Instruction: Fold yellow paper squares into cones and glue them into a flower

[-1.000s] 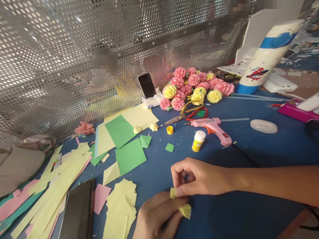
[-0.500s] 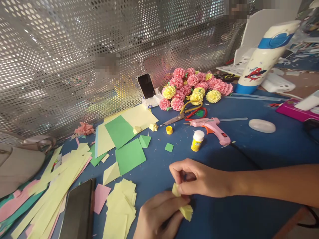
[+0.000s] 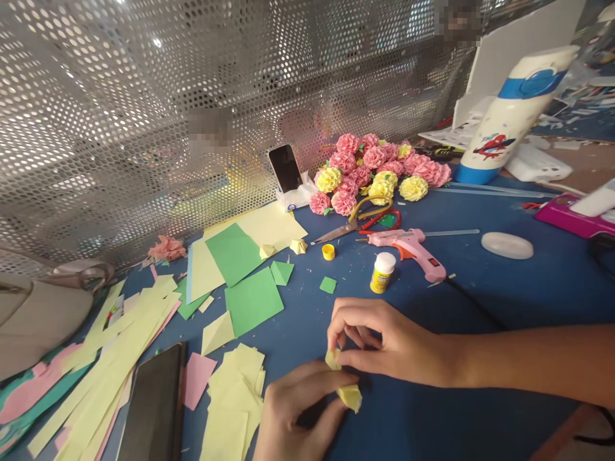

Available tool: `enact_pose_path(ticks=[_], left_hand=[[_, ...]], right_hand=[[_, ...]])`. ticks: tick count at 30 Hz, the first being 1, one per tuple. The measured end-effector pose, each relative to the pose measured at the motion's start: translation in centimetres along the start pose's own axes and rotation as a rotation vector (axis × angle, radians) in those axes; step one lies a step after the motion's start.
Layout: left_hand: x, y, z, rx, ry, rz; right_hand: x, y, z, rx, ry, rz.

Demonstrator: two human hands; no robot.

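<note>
My right hand [image 3: 379, 339] comes in from the right and pinches a pale yellow piece of folded paper [image 3: 332, 360] between thumb and fingertips. Just below it, my left hand [image 3: 298, 406] grips yellow folded paper [image 3: 351, 398] between thumb and forefinger. Fingers cover the middle, so I cannot tell whether both bits belong to one piece. Left of my hands lies a stack of yellow paper squares [image 3: 235, 390]. A small yellow glue bottle [image 3: 382, 273] with a white cap stands beyond my right hand. Near it lie a green paper square [image 3: 328, 285] and a yellow cap [image 3: 328, 251].
A pink glue gun [image 3: 408, 246] and scissors [image 3: 355, 224] lie before a heap of pink and yellow paper flowers [image 3: 365, 169]. Green sheets [image 3: 254, 301], yellow strips [image 3: 110, 358] and a dark phone [image 3: 152, 403] are leftward. A bottle [image 3: 514, 115] stands back right, by a perforated metal screen [image 3: 144, 128].
The lower end of the yellow paper has shifted slightly up and left. My right hand's fingers have spread a little, and my left thumb and forefinger have parted somewhat around the paper.
</note>
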State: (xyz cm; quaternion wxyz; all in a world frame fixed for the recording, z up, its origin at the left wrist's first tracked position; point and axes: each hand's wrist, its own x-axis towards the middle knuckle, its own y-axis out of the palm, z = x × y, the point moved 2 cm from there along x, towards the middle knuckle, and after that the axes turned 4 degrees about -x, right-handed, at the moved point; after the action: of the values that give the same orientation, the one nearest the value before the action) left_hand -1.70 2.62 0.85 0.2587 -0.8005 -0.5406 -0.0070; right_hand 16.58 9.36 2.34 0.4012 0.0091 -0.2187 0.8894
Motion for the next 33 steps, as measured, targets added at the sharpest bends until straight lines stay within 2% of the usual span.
enact_pose_path(ticks=[5,10,14,16,21,24,29,33], left_hand=[[-0.14,0.20,-0.07,0.068,0.048,0.023],[-0.12,0.28,-0.13,0.096,0.110,0.051],[-0.03,0.26,-0.33,0.083,0.083,0.029],[-0.01,0.31,-0.40,0.084,0.091,0.025],[-0.01,0.56,-0.51,0.139,0.187,0.003],[-0.02,0.64,-0.57,0.145,0.210,-0.005],[-0.01,0.59,-0.56,0.096,0.180,-0.010],[0.16,0.52,-0.58,0.044,0.119,-0.001]], right_hand=[[-0.24,0.26,0.02,-0.080,-0.060,0.005],[-0.46,0.28,0.12,-0.165,-0.224,-0.001],[-0.41,0.01,0.32,-0.234,-0.359,0.018],[-0.28,-0.07,0.31,-0.142,-0.301,0.040],[0.01,0.15,0.02,0.076,0.067,0.118],[0.16,0.22,-0.02,0.129,0.170,0.136],[0.29,0.31,0.04,0.077,0.194,0.212],[0.21,0.41,0.25,0.078,0.148,0.141]])
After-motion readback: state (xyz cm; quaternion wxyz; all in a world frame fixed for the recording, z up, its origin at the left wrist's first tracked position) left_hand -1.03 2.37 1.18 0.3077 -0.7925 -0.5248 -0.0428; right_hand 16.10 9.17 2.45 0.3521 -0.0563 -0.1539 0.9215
